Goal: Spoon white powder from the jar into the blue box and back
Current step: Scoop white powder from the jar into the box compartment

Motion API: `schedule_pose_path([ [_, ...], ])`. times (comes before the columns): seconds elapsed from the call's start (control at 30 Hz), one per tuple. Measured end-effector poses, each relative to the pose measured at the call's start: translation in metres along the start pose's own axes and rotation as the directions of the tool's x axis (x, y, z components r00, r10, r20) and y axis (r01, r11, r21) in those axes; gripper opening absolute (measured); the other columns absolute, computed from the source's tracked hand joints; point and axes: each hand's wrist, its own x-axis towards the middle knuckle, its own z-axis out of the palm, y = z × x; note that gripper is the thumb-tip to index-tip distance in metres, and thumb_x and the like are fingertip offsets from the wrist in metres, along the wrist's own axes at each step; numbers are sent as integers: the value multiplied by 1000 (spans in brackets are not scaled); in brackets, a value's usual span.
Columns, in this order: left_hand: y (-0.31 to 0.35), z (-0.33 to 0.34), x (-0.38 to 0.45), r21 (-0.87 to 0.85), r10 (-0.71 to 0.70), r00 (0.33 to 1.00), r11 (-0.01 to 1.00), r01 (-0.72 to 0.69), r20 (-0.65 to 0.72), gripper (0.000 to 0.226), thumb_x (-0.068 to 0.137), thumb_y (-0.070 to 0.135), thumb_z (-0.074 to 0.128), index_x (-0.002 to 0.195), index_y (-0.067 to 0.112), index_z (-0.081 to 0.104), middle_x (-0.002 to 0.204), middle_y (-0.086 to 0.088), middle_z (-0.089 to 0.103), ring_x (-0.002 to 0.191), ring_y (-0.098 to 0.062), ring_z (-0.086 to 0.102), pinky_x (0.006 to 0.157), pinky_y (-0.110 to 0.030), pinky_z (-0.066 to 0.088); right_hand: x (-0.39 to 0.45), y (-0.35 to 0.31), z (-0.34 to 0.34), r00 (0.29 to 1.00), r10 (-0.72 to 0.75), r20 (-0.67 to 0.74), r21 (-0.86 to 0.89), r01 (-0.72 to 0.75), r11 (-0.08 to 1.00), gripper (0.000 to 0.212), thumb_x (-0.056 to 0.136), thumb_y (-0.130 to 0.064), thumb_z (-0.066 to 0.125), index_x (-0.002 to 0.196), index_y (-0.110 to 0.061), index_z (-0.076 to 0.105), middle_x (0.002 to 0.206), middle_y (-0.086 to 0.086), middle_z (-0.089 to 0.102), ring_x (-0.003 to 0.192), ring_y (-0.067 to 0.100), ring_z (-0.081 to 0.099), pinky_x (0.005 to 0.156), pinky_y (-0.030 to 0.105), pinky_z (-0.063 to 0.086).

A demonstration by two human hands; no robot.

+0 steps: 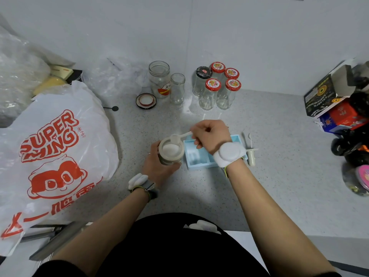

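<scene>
So the jar [171, 151] is the anchor here. It's upright on the speckled surface [269, 176], mouth open to the ceiling, white powder [170, 149] visible well up inside. The left hand [157, 166] is wrapped round its near side with the fingers clamped on the glass, I'd guess purely to stop it skating or tipping while the spoon works.

The right hand [211, 136] sits just right of the jar, fingers pinched together on the tail end of a white spoon [180, 136]. The spoon's long axis runs roughly level, handle pointing right toward the hand and bowl pointing left, with the bowl over the far rim of the jar. Can't tell if the bowl is loaded or empty, it's white on white.

The blue box [199, 156] is touching or as good as touching the jar's right side, open top, partly under the right wrist. That's smart placement imo: the spoon barely has to travel, so less chance of dusting the surface. There looks to be a pale patch in the compartment nearest the jar, but whether that's powder or glare I can't say.

Which half of the job this is (out or back) isn't obvious from the pose.

Behind the jar there's a row of empty jars [216, 86], some capped red, plus a loose lid [146, 100]. Big shopping bag [54, 156] off to its left.
</scene>
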Motion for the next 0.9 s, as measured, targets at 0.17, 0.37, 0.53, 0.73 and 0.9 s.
schedule_pose_path([
  [0.17,1,0,-2,15,0,1000,1000,0,-4,77,67,32,86,125,35,36,112,15,55,94,-3,55,74,-13,40,-7,11,11,996,-51,67,-195,63,979,8,84,-9,65,79,-10,72,68,14,66,57,21,65,64,36,57],
  [0.37,1,-1,3,30,-3,999,1000,2,39,84,66,32,87,132,25,35,119,9,53,104,-13,56,83,-25,42,-8,18,-5,999,-40,-23,-92,38,995,9,87,-11,63,82,-12,70,72,13,66,50,6,62,64,32,59],
  [0.53,13,-10,19,263,54,988,960,-92,146,104,58,47,85,143,23,28,141,-3,41,125,-22,45,102,-35,38,-9,25,-21,992,-3,-125,13,5,1000,10,86,-6,62,80,-7,69,62,7,62,44,6,56,55,26,53],
  [0.73,39,-6,37,615,236,880,640,-460,412,111,56,76,68,143,18,30,143,-1,42,135,-24,32,117,-43,14,-6,39,-36,975,37,-217,42,-29,999,19,78,-2,58,67,-14,69,61,11,62,46,21,53,56,33,48],
  [0.9,47,9,52,725,60,846,487,-488,529,131,49,91,56,147,12,21,150,-6,35,143,-29,18,118,-53,1,-7,49,-49,961,71,-268,23,-67,997,12,79,-2,59,74,3,69,60,12,61,42,16,50,51,30,46],
])
